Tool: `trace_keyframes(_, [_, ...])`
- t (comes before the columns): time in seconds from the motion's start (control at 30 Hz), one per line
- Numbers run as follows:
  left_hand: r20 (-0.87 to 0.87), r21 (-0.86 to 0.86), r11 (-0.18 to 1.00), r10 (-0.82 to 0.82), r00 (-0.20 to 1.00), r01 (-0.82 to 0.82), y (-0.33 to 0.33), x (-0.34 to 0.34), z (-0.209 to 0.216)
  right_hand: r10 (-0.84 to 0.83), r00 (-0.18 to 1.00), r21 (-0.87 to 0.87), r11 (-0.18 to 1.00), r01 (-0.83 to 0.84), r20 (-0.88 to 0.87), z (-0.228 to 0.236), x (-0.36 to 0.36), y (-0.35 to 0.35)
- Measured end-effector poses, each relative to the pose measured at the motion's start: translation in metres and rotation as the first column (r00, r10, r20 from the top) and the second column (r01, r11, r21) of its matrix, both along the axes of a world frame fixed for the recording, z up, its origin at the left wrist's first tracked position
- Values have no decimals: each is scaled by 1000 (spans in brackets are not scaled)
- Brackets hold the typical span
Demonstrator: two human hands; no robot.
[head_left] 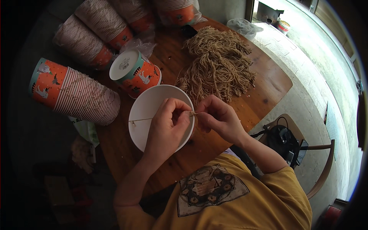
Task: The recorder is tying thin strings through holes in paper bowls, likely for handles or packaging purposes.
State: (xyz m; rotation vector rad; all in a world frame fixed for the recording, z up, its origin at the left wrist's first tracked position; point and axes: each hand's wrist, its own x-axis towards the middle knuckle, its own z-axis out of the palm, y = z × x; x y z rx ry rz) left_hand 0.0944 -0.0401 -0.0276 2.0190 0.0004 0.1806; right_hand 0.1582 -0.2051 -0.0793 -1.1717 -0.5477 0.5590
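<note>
A paper bucket (142, 135) with a white inside sits at the table's near middle, its mouth facing up. Across its mouth runs a thin piece of twine (143, 120), knotted near the left wall. My left hand (168, 124) is closed over the bucket, thumb and fingers pinching the twine at the right rim. Just outside that rim, my right hand (220, 117) pinches the same twine, its fingertips almost meeting the left ones. The fingers partly hide the knot or loop between them.
Behind the bucket lies a heap of tan twine (220, 63) on the wooden table (274, 82). An upside-down orange bucket (147, 74) and a nested stack (82, 94) stand left, with several bagged stacks (101, 23) beyond. A chair (324, 168) holding a black bag (281, 140) is at right.
</note>
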Motion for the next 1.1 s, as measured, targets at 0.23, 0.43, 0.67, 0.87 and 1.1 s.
trace_keyframes(0.23, [-151,-259,966,-15,988,-25,1,1,5,9,999,16,1000,-10,32,-4,0,1])
trace_keyframes(0.43, [-194,-357,933,-21,981,-51,-1,2,7,4,996,-1,1000,-4,85,-5,0,1])
trace_keyframes(0.67, [-159,-347,937,-23,987,-34,0,3,3,-22,1000,108,994,23,-6,-1,-2,2])
trace_keyframes(0.87, [-45,-211,977,-4,999,-6,-5,2,5,-174,928,-139,963,230,329,9,-2,6])
trace_keyframes(1.1, [252,345,937,-41,967,-51,-5,3,0,-225,858,-238,900,364,461,18,-3,5])
